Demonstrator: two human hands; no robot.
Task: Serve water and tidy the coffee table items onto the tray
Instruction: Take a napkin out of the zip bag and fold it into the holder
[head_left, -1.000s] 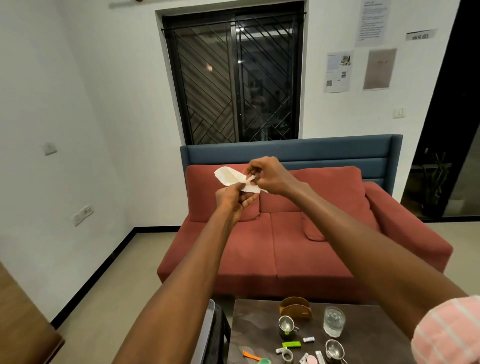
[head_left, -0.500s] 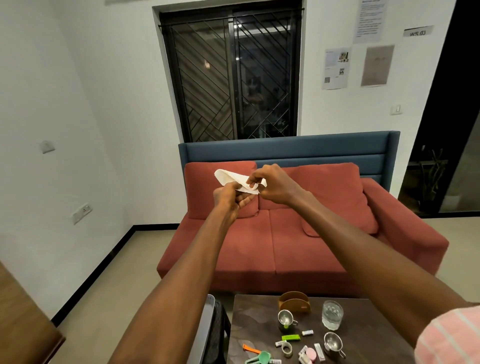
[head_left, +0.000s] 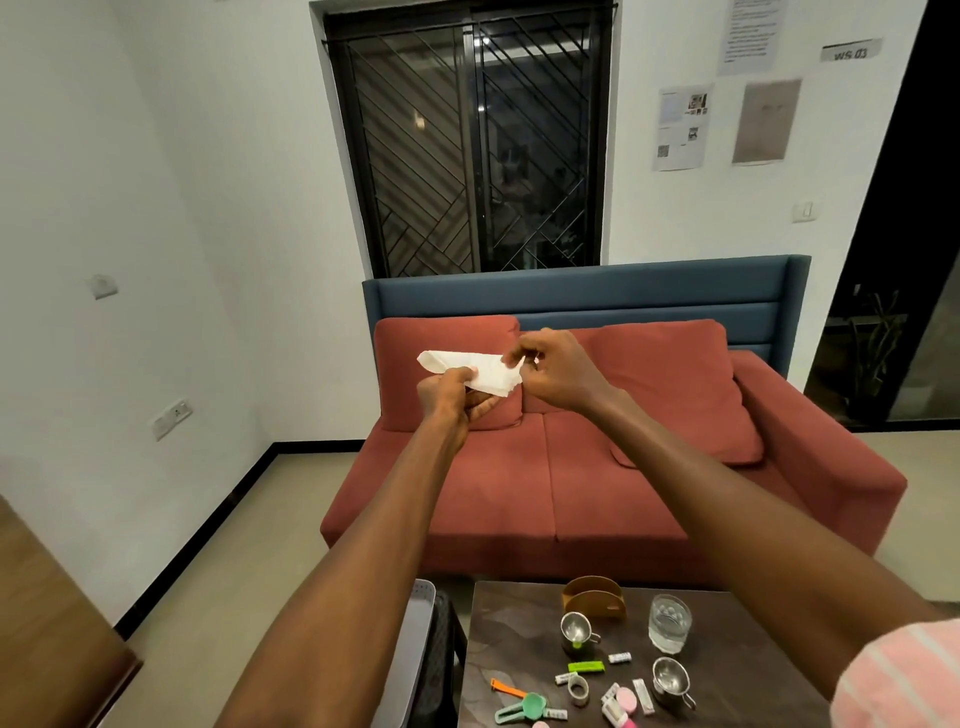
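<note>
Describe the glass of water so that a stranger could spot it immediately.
Find the dark coffee table in front of the red sofa. At its far right stands the glass of water, right of the wooden holder: clear and taller than the two steel cups.

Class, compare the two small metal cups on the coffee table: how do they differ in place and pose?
The far metal cup stands left of the water glass, just in front of the wooden holder; the near metal cup sits nearer the camera, below the glass. The far cup's handle points right; the near cup's points toward the camera. Both are shiny, upright, and on the coffee table.
</note>
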